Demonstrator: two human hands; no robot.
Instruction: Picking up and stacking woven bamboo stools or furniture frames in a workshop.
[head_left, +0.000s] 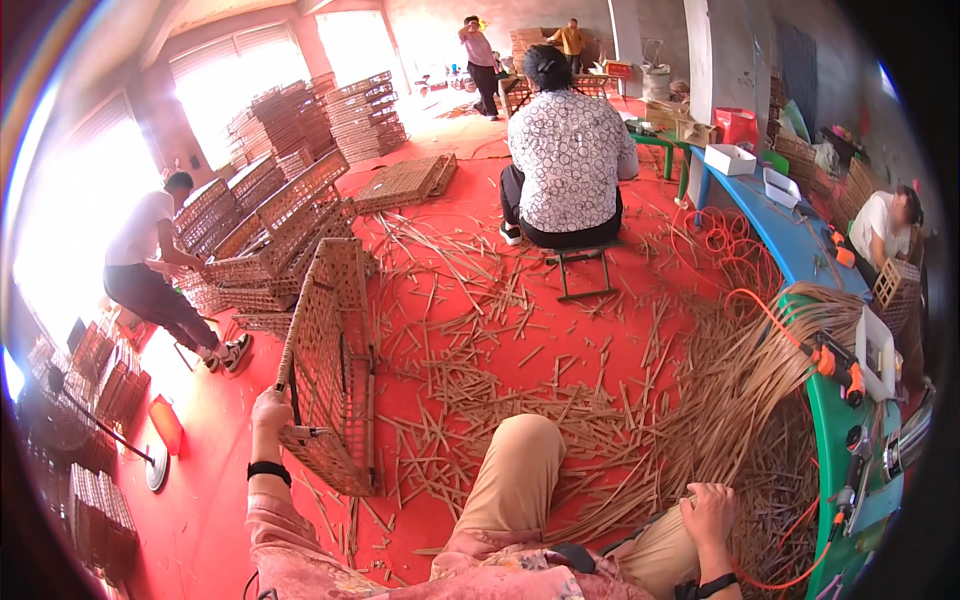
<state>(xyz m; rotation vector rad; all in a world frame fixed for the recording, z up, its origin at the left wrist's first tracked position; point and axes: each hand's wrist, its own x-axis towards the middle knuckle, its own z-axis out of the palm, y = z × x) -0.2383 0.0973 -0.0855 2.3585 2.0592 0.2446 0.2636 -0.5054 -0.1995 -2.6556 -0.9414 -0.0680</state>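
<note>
My left hand (270,410) grips the near edge of a brown woven rectangular basket (312,345), which stands tilted on its side on the red floor to my left. Its lattice wall faces me at an angle, and the fingers are partly hidden behind the rim. My right hand (708,512) rests on my right knee, holding nothing, its fingers slightly bent and apart. Beside that knee a thick bundle of long tan strips (745,385) hangs down from the green table (828,440). Short strip offcuts (540,385) lie scattered before my knees.
Stacked woven baskets (285,225) stand at the left, with a person (145,250) handling them. Ahead, another person (570,165) sits on a low stool (585,272). Orange-black power tools (838,365), an orange hose (765,305) and a blue table (760,210) are on the right.
</note>
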